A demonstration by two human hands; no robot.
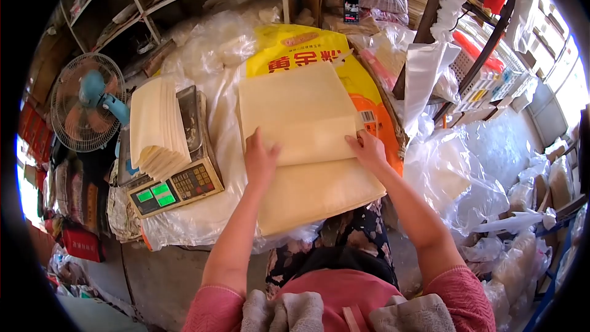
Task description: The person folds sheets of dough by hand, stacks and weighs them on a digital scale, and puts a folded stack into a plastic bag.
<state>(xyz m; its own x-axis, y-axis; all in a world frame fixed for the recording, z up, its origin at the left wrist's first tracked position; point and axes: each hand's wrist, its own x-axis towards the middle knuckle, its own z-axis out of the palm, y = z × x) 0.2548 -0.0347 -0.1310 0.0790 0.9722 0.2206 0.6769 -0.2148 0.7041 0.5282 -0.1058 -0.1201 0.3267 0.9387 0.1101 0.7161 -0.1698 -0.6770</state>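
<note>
A large stack of pale yellow thin sheets point(307, 147) lies on a plastic-covered surface in front of me. My left hand point(259, 160) rests flat on the folded top sheet near its left edge, fingers spread. My right hand point(367, 147) presses on the same sheet at its right edge, fingertips at the fold. Neither hand wraps around anything. Under the far end of the stack lies a yellow sack with red characters point(301, 46).
A weighing scale point(175, 184) with a green display stands at left, carrying a second pile of sheets point(157, 126). A blue fan point(86, 107) stands further left. Shelves rise behind, plastic bags point(467, 178) crowd the right, and a phone point(351, 7) is propped at the back.
</note>
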